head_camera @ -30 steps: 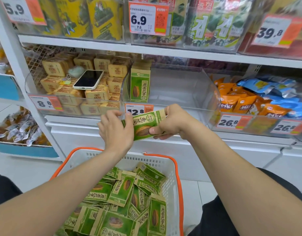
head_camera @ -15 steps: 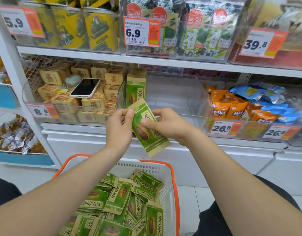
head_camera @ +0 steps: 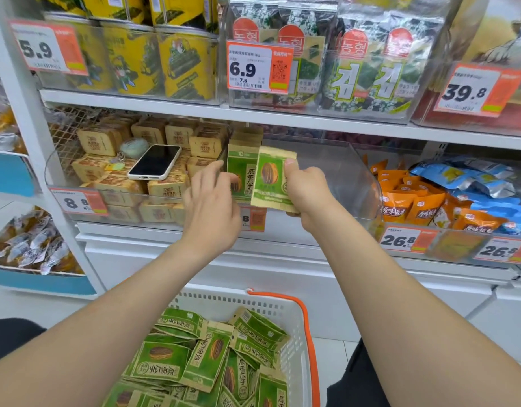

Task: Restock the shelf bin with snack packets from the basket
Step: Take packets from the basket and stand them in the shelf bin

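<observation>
My right hand [head_camera: 307,190] grips a green sunflower-seed packet [head_camera: 271,180] upright at the front of the clear shelf bin [head_camera: 350,177]. A few matching packets [head_camera: 242,171] stand at the bin's left end, just left of the held one. My left hand [head_camera: 210,201] hovers beside them with its fingers spread and holds nothing. Below, the white basket with an orange rim [head_camera: 307,324] holds several more green packets [head_camera: 212,356].
A phone [head_camera: 155,161] lies on tan boxes in the bin to the left. Orange and blue snack bags [head_camera: 447,195] fill the bin to the right. An upper shelf carries seaweed packs. Price tags line the bin fronts.
My right hand has lifted the packet up from in front of the bin and turned it upright at the bin. My left hand has let go of it and opened.
</observation>
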A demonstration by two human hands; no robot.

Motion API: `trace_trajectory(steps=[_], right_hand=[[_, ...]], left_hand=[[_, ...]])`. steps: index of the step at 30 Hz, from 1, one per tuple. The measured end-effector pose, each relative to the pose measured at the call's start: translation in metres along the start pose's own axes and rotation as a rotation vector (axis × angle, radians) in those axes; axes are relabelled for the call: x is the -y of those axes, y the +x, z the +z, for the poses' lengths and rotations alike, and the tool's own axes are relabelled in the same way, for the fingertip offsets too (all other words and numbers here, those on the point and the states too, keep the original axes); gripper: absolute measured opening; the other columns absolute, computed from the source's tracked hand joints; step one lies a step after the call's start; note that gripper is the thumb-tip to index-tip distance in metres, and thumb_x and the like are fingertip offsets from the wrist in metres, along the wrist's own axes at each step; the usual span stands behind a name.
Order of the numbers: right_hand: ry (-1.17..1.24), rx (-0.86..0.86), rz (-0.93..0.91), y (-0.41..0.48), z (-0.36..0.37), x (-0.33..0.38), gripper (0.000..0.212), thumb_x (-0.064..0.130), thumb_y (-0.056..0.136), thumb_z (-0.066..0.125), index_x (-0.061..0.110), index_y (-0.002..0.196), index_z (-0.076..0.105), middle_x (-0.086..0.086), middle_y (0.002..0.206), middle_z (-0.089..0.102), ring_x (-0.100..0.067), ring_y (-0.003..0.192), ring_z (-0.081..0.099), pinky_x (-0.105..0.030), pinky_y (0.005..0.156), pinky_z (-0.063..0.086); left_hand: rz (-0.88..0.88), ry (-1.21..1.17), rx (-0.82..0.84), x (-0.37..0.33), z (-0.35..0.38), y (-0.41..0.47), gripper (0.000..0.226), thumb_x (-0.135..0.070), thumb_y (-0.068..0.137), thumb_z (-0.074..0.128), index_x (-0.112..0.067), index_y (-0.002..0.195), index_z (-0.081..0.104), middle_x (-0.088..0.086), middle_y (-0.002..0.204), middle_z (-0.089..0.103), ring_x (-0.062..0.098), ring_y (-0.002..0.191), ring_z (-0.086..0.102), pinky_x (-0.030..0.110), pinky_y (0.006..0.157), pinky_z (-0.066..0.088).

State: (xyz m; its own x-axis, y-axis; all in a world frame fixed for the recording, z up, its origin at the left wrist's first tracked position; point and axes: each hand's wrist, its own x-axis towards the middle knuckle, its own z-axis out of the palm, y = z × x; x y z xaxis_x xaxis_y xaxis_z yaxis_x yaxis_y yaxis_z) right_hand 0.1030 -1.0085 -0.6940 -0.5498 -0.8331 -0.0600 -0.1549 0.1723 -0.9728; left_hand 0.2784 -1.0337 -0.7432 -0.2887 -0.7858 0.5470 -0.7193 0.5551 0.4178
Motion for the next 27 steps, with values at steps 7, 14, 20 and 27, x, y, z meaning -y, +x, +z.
trace_trajectory(steps=[7,14,20,27], right_hand=[[0.234,-0.071,-0.005,0.035,0.022,0.006,0.023,0.031,0.11,0.038,0.015,0.125,0.043,-0.005,0.122,0.062,-0.022,0.102,0.061,-0.03,0.069,0.046],[-0.011,0.06,-0.056,0.062,0.035,-0.013,0.009,0.014,0.098,0.056,0.021,0.099,0.062,-0.007,0.104,0.074,-0.029,0.097,0.073,-0.058,0.087,0.061],[-0.455,0.002,-0.258,0.069,0.04,-0.017,0.012,0.011,0.091,0.064,0.018,0.091,0.073,0.0,0.09,0.073,-0.026,0.102,0.065,-0.039,0.085,0.057],[-0.559,0.011,-0.25,0.07,0.056,-0.015,0.013,0.019,0.078,0.062,0.014,0.087,0.071,-0.008,0.09,0.07,-0.028,0.089,0.059,-0.029,0.069,0.045]], left_hand=[[-0.054,0.124,0.167,0.013,0.007,0.02,0.039,-0.034,0.105,0.047,-0.014,0.136,0.057,0.009,0.175,0.012,0.027,0.16,0.009,0.055,0.123,0.016],[-0.059,0.134,0.207,0.018,0.006,0.039,0.045,-0.025,0.1,0.052,-0.008,0.143,0.054,0.013,0.172,0.018,0.038,0.148,0.035,0.054,0.117,0.035],[0.028,0.199,0.204,0.022,0.008,0.055,0.058,-0.019,0.092,0.055,-0.012,0.149,0.05,0.009,0.169,0.027,0.035,0.154,0.024,0.057,0.122,0.026],[0.117,0.329,0.204,0.031,0.008,0.063,0.054,-0.025,0.091,0.053,-0.014,0.144,0.047,0.007,0.154,0.047,0.034,0.133,0.049,0.051,0.106,0.037]])
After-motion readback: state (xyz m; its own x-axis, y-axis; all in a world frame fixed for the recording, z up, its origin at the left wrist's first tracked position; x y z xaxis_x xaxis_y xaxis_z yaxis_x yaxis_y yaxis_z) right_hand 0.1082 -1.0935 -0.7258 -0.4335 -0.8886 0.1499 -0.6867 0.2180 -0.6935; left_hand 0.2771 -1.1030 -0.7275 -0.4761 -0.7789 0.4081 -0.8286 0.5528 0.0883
